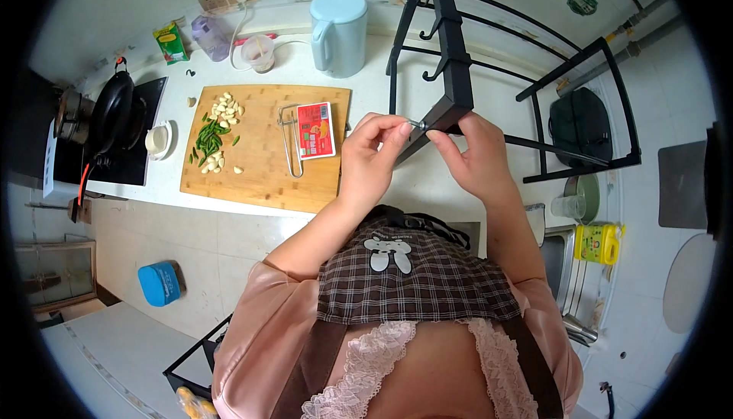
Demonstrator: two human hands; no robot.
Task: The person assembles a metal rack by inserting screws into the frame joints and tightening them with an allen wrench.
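Observation:
A black metal rack [456, 75] with hooks stands over the counter, its near corner between my hands. My left hand [374, 148] is closed, thumb and forefinger pinching a small metal screw [416, 124] at the rack's corner. Around the same corner, my right hand [475, 152] grips the black frame, its thumb on the near side and its fingers partly hidden behind. To the left, a wooden cutting board [263, 182] bears peeled garlic [227, 106], green chillies [208, 141], a wire holder [289, 144] and a red packet [316, 130].
A light blue jug [338, 33], a clear cup [258, 53] and a purple bottle [210, 37] stand at the back wall. The stove with a black pan [113, 114] is far left. A sink [560, 259] and yellow bottle [598, 243] are right.

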